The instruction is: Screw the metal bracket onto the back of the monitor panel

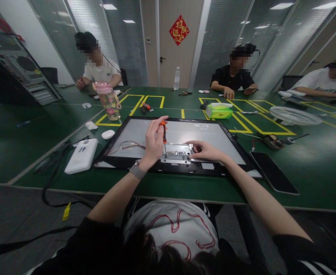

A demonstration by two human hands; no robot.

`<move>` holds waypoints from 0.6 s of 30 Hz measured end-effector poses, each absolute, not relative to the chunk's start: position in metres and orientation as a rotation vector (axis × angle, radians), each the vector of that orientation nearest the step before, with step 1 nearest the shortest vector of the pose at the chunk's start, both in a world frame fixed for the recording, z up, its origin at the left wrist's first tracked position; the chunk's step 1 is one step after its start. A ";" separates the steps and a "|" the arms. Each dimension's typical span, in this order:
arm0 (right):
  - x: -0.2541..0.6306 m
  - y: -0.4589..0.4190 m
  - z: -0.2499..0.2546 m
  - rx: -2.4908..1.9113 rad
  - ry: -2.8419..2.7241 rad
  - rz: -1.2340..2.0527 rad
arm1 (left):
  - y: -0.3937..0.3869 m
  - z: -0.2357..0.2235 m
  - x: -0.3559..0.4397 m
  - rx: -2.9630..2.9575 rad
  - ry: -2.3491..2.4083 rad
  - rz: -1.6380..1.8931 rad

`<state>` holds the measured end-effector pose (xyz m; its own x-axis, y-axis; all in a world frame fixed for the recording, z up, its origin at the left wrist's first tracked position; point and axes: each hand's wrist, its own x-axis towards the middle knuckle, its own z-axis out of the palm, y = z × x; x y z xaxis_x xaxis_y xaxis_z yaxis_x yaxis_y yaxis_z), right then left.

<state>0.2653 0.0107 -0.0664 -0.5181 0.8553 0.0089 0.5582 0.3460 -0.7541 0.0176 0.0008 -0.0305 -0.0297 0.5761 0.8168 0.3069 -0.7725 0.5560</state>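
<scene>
In front of me a flat display panel (128, 133) with a black frame and grey metal back lies on the green table. My left hand (154, 140) is closed around the orange and black handle of a screwdriver (164, 133). The screwdriver stands upright, its shaft pointing down at a metal bracket (175, 160) near the panel's front edge. My right hand (204, 150) rests at the bracket's right end, thumb and fingers gripping its edge. Thin wires (128, 144) run across the panel to the left of the bracket.
A white power bank (82, 156), a small white case (108, 134) and a pink-lidded bottle (108, 101) stand left. To the right are a black phone (273, 172), a tape measure (273, 141) and a white fan grille (295, 115). A green tissue pack (218, 110) lies behind the panel. Several people sit across.
</scene>
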 end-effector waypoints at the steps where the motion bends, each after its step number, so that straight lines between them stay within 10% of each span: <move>1: 0.265 0.011 -0.067 -1.236 -2.213 1.001 | 0.002 -0.032 0.018 2.014 0.947 1.882; 18: 0.266 0.012 -0.070 -1.233 -2.215 1.004 | -0.002 -0.028 0.021 2.071 0.968 1.929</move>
<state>0.2662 0.0120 -0.0697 -0.5235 0.8520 0.0088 0.5550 0.3488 -0.7552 0.0208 -0.0022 -0.0280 -0.0357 0.5421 0.8395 0.3492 -0.7804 0.5188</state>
